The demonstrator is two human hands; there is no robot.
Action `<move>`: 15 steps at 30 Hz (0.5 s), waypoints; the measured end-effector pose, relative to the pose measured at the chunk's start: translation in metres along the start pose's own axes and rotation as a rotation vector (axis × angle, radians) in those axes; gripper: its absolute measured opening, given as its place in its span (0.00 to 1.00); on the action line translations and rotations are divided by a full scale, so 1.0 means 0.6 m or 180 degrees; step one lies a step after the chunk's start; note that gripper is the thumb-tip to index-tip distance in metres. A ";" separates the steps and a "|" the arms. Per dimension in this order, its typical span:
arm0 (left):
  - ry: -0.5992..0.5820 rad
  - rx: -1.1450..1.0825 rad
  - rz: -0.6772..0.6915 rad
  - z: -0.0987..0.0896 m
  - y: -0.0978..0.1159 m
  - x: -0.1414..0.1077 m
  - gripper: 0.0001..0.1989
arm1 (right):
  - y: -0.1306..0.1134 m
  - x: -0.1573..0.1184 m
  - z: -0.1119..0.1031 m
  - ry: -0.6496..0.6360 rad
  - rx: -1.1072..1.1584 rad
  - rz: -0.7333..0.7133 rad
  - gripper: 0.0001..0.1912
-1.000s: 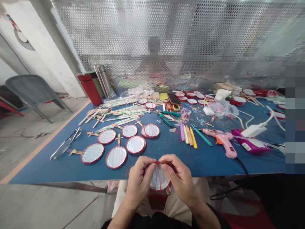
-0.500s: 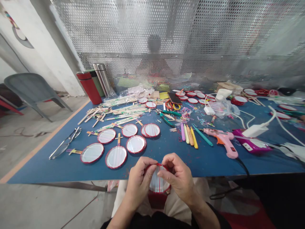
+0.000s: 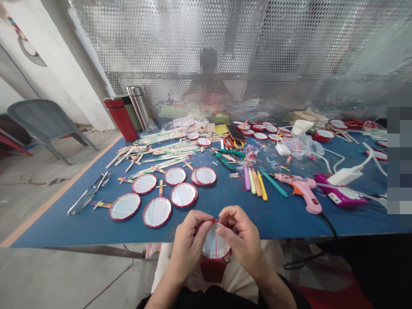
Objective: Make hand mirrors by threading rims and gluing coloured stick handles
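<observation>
Left hand (image 3: 189, 238) and right hand (image 3: 241, 240) are at lower centre of frame, over the lap, just past the near table edge. Fingers of both are in a narrow pinch, close together at the top rim of a red-rimmed round disc (image 3: 215, 246), which they hold upright. A thin red strand (image 3: 213, 220) sits at the fingertips; the fingers hide exactly how it is gripped. More thin red lines cross the disc's white face.

Risks: the strand is thin, so a loose pinch could let it slip off the rim or spring back. Too much pull could snap it or buckle the disc. Nothing sits under the disc, so if dropped it would fall to the lap or floor.

Surface: blue table top (image 3: 64, 223) holds about 6 similar discs (image 3: 157, 212) at centre left, some with wooden craft sticks (image 3: 161, 148) attached, and more sticks lie behind. Right of centre are coloured glue sticks (image 3: 254, 186), green-handled pliers (image 3: 225, 162), small rubber bands (image 3: 252, 156) and a pink glue gun (image 3: 301, 189). Scissors (image 3: 88, 193) lie near the left edge.

Room: perforated metal screen (image 3: 289, 56) fills the upper frame, with a blurred figure (image 3: 207, 94) in it; cannot tell if behind or reflected. Red flask (image 3: 120, 120) and steel flask (image 3: 139, 107) stand upper left, grey plastic chair (image 3: 45, 124) far left, concrete floor (image 3: 64, 274) lower left.
</observation>
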State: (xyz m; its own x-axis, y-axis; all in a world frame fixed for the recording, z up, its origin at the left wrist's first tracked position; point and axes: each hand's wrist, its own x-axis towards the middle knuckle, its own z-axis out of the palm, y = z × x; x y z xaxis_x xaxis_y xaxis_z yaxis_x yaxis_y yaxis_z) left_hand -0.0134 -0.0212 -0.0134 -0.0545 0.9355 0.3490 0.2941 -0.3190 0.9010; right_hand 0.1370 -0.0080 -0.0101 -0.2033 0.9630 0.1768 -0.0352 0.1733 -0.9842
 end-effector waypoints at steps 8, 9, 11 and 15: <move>-0.0029 -0.0062 -0.0150 0.001 0.002 -0.001 0.05 | -0.006 -0.006 0.002 -0.0121 -0.0079 0.0071 0.10; -0.0057 -0.0077 -0.0178 0.001 0.002 -0.001 0.05 | -0.006 -0.005 0.001 -0.0127 -0.0148 0.0016 0.10; -0.0136 -0.0169 -0.0247 0.002 0.003 0.001 0.04 | -0.007 -0.003 -0.004 -0.0147 -0.0298 -0.0009 0.10; -0.0392 -0.0801 -0.0317 0.001 -0.001 0.008 0.14 | -0.014 0.014 -0.026 0.0254 -0.0414 0.0225 0.13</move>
State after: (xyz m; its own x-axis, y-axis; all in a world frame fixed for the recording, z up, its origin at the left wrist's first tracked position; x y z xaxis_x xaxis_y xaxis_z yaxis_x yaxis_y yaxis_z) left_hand -0.0130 -0.0165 -0.0123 0.0494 0.9706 0.2358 0.0465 -0.2380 0.9701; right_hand 0.1511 0.0017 -0.0003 -0.1223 0.9862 0.1118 0.1046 0.1248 -0.9867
